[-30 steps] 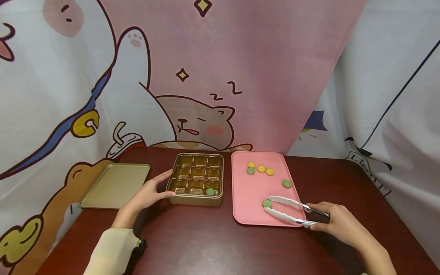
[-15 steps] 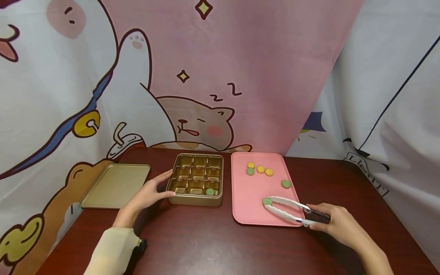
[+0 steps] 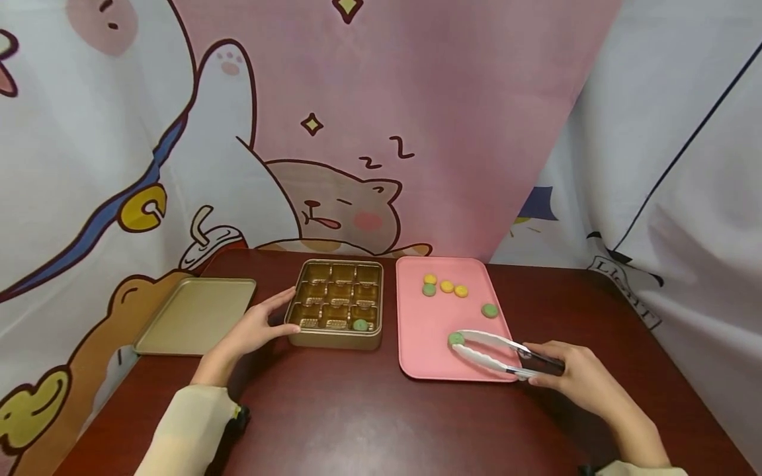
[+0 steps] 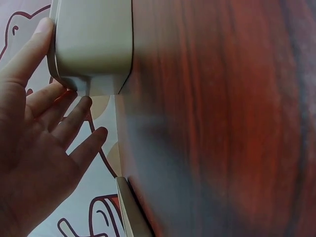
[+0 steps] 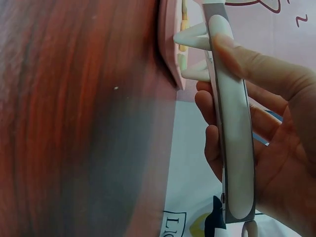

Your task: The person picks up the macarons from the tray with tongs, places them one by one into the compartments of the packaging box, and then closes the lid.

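- At left, the left hand rests spread fingers against the side of the gold box, which is probably light and slippery, best steadied by its rim.
- Over the pink tray, a green disc sits between the tips of the tongs, raised or resting cannot be told; it looks light, perhaps crumbly, so a gentle hold across its sides suits.
- At right, the right hand grips the tongs, thumb opposite fingers.
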A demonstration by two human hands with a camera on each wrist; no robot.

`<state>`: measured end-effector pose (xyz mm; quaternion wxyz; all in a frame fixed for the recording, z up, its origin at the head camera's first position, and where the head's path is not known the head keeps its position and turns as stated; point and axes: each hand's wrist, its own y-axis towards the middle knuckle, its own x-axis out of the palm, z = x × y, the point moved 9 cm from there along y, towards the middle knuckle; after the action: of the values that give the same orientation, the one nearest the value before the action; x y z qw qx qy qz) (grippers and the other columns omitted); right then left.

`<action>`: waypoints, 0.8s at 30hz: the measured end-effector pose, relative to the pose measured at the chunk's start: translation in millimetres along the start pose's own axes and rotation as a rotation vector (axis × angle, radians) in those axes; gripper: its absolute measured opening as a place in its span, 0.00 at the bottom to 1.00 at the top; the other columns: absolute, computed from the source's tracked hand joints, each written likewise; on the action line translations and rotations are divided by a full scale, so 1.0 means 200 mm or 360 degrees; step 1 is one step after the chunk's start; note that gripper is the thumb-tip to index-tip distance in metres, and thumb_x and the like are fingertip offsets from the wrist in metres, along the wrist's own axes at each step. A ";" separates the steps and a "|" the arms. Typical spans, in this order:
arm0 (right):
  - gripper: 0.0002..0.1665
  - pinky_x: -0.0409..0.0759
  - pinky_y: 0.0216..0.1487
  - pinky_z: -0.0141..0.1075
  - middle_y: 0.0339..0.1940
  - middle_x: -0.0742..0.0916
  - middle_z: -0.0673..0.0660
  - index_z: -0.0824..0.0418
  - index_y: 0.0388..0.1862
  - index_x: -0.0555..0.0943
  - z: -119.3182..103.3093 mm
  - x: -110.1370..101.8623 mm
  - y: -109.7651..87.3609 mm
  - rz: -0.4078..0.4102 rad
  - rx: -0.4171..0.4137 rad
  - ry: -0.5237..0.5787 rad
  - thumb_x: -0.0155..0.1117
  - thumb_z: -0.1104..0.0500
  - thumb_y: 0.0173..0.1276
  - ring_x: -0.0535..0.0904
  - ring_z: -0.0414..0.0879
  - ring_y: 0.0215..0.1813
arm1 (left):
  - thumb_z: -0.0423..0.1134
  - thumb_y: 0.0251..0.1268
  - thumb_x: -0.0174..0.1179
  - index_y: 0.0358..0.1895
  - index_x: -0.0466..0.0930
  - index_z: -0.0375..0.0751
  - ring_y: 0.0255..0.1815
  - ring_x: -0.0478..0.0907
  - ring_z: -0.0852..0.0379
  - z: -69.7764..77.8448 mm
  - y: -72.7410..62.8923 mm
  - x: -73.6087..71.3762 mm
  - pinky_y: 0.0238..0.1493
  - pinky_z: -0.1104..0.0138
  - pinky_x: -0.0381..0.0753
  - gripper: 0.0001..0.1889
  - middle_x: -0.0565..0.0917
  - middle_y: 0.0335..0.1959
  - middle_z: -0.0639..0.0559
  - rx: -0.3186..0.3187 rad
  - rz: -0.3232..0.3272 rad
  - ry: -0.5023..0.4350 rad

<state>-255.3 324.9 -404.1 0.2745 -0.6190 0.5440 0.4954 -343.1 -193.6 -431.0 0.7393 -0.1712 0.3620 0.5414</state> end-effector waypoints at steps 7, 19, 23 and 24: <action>0.32 0.78 0.38 0.32 0.42 0.89 0.49 0.59 0.53 0.87 -0.04 -0.03 0.03 0.0057 -0.0052 -0.0003 0.83 0.50 0.48 0.81 0.38 0.42 | 0.45 0.61 0.70 0.76 0.59 0.33 0.79 0.56 0.34 0.00 0.01 0.00 0.72 0.38 0.60 0.44 0.60 0.78 0.37 -0.0031 -0.0008 -0.0020; 0.31 0.78 0.36 0.31 0.41 0.90 0.51 0.61 0.54 0.86 -0.11 -0.03 0.12 0.0123 -0.0133 0.0048 0.82 0.54 0.49 0.81 0.41 0.40 | 0.45 0.61 0.70 0.76 0.60 0.34 0.79 0.56 0.35 -0.01 0.00 -0.01 0.73 0.38 0.59 0.43 0.61 0.79 0.38 -0.0029 0.0022 -0.0013; 0.32 0.81 0.39 0.36 0.44 0.90 0.55 0.63 0.55 0.85 -0.14 -0.02 0.14 0.0117 -0.0069 0.0073 0.82 0.53 0.50 0.84 0.49 0.43 | 0.45 0.61 0.70 0.76 0.59 0.34 0.79 0.56 0.35 0.00 0.01 0.00 0.73 0.38 0.59 0.44 0.60 0.79 0.38 -0.0030 0.0011 -0.0040; 0.33 0.81 0.40 0.37 0.45 0.90 0.56 0.63 0.55 0.85 -0.15 -0.01 0.14 0.0125 -0.0053 0.0074 0.82 0.53 0.50 0.84 0.50 0.44 | 0.45 0.61 0.70 0.77 0.59 0.34 0.79 0.55 0.35 0.00 0.01 0.00 0.73 0.38 0.59 0.44 0.60 0.79 0.38 -0.0030 0.0000 -0.0049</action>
<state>-272.5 292.9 -385.6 0.2318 -0.6130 0.5660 0.5002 -344.6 -192.2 -430.9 0.7430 -0.1698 0.3454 0.5475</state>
